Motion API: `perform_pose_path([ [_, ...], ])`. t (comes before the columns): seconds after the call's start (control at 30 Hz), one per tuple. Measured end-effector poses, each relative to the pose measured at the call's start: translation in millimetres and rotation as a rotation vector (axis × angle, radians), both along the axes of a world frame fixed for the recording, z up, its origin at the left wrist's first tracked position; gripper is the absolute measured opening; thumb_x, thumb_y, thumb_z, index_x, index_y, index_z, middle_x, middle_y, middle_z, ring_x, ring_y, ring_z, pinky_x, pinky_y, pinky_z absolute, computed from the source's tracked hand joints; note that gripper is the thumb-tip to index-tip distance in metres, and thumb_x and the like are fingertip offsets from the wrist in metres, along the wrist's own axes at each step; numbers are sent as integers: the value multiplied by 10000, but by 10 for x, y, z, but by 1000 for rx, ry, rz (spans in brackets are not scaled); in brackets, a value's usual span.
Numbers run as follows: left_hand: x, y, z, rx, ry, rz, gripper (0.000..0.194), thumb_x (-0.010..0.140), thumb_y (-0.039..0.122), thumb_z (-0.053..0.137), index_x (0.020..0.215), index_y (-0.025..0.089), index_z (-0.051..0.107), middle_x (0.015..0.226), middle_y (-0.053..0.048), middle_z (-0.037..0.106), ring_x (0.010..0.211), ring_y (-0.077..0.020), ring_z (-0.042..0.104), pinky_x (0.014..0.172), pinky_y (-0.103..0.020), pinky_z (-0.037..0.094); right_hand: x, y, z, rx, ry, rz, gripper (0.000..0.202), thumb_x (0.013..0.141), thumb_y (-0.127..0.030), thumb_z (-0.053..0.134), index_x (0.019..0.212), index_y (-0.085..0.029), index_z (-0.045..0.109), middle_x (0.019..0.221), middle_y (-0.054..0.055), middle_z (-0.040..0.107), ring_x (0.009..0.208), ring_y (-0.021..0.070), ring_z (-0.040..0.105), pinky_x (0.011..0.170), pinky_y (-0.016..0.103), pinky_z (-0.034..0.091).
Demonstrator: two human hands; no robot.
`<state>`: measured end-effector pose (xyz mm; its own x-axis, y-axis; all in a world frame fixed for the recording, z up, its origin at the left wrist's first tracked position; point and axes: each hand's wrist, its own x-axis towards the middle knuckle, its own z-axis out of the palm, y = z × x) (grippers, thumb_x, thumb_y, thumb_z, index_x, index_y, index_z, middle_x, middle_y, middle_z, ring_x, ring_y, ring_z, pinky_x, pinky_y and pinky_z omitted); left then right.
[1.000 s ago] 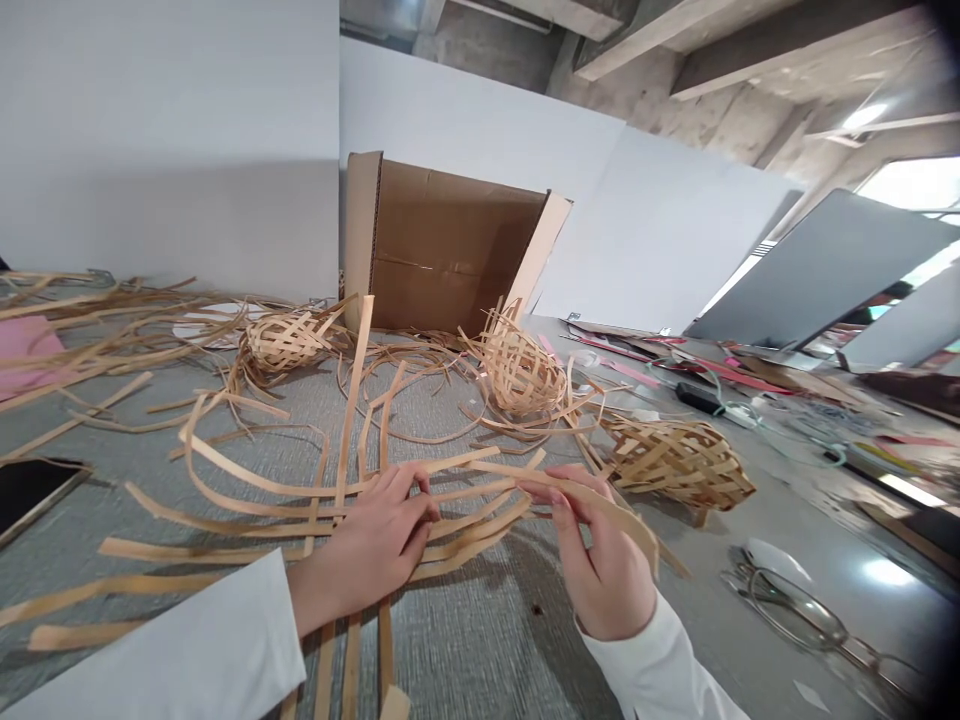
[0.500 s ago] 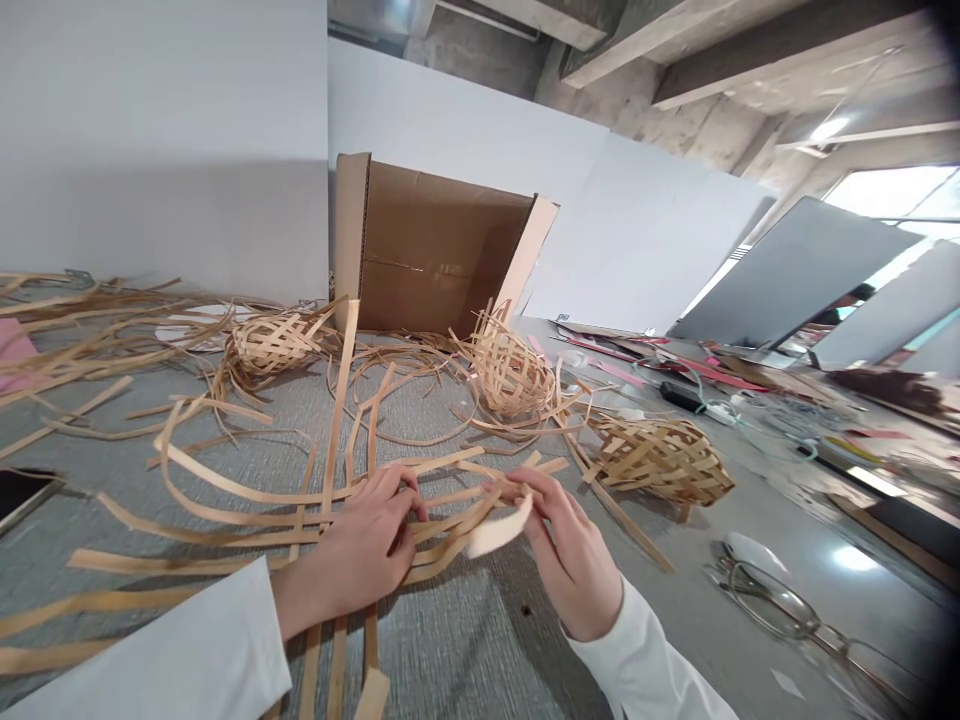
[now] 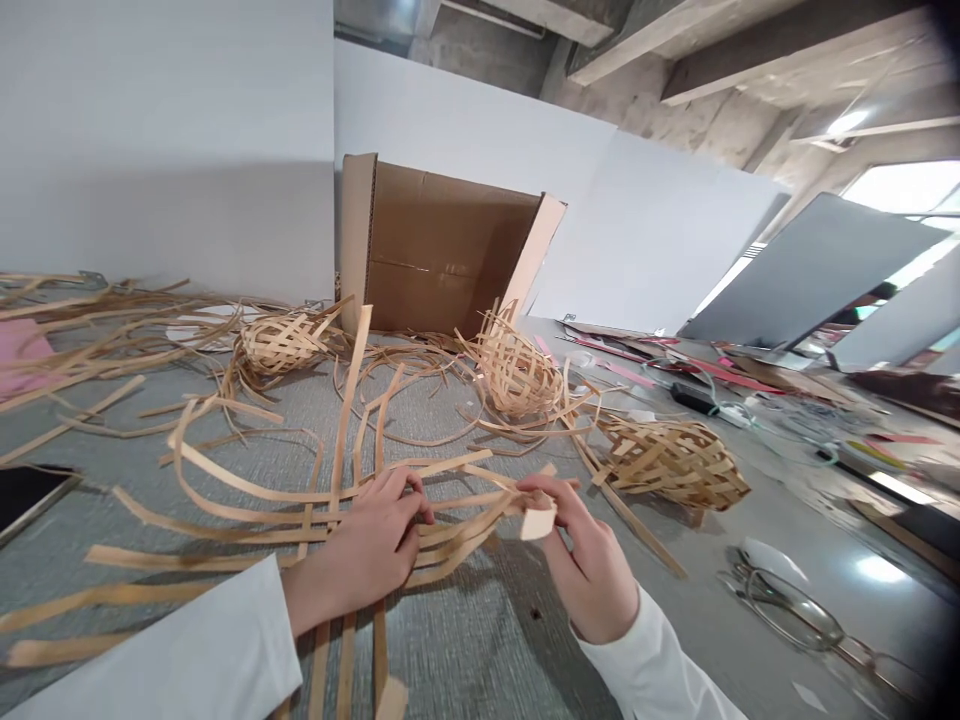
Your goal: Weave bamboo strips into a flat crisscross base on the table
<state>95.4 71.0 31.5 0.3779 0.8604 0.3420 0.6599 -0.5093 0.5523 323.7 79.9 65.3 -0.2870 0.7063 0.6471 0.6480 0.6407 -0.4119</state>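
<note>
Flat tan bamboo strips (image 3: 247, 495) lie crossed on the grey table (image 3: 480, 640) in front of me. My left hand (image 3: 367, 550) presses down on the crossing of several strips, fingertips pinching one of them. My right hand (image 3: 589, 560) pinches the end of one strip (image 3: 536, 520), bent upward toward me, just right of the crossing. White sleeves cover both my forearms.
Three woven bamboo baskets lie beyond: one at the left (image 3: 285, 340), one in the middle (image 3: 517, 370), one at the right (image 3: 675, 462). An open cardboard box (image 3: 435, 250) stands at the back. Eyeglasses (image 3: 802, 620) lie at the right, a dark tablet (image 3: 26, 490) at the left edge.
My right hand has drawn the long strip leftward and curled its end up near the crossing. My left hand has stayed pressed on the strips.
</note>
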Motion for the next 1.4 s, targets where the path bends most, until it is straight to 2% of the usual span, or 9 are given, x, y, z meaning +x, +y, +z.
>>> perform_pose_path([
  [0.23,-5,10,23,-43,-5,37,211,848,104,529,829,224,702,1049,-48,526,1020,-202,512,889,-330,432,24,11,-34,63,31,25,152,898,-232,418,983,-237,543,774,12,711,655,148,699,560,182,516],
  [0.43,-27,38,14,-45,-12,9,88,831,266,652,839,221,727,1053,-57,519,986,-212,520,855,-337,448,23,4,-30,81,37,17,154,901,-220,414,991,-235,538,803,16,710,660,140,698,569,174,514],
  [0.57,-42,38,-1,-15,7,-12,65,842,230,638,827,213,699,1066,-45,507,1006,-202,513,878,-333,436,19,1,-40,72,34,6,155,906,-229,412,993,-237,540,794,10,707,663,141,697,577,178,513],
  [0.77,-18,-24,62,51,89,-48,163,944,192,439,893,179,593,1053,-68,513,1039,-217,474,884,-371,421,61,12,-85,73,-4,-34,178,932,-241,382,999,-226,546,848,27,709,697,135,696,607,179,516],
  [0.97,13,-66,106,58,159,-42,181,956,174,339,937,171,519,1023,-86,525,976,-232,485,837,-409,418,76,15,-53,128,-68,-31,175,932,-199,375,988,-217,540,873,37,711,736,126,697,606,155,509],
  [1.23,1,-52,154,-29,101,-4,41,887,164,450,890,196,475,985,-37,532,951,-198,500,857,-378,413,88,13,-85,89,-47,-51,190,937,-201,367,1027,-213,533,903,42,710,742,129,697,606,163,507],
  [1.4,-13,-31,124,-44,70,-19,47,869,186,519,877,201,476,1006,-32,527,984,-203,492,870,-375,408,93,0,-79,21,-25,-51,184,932,-221,382,1056,-222,518,849,11,711,706,128,695,615,172,512],
])
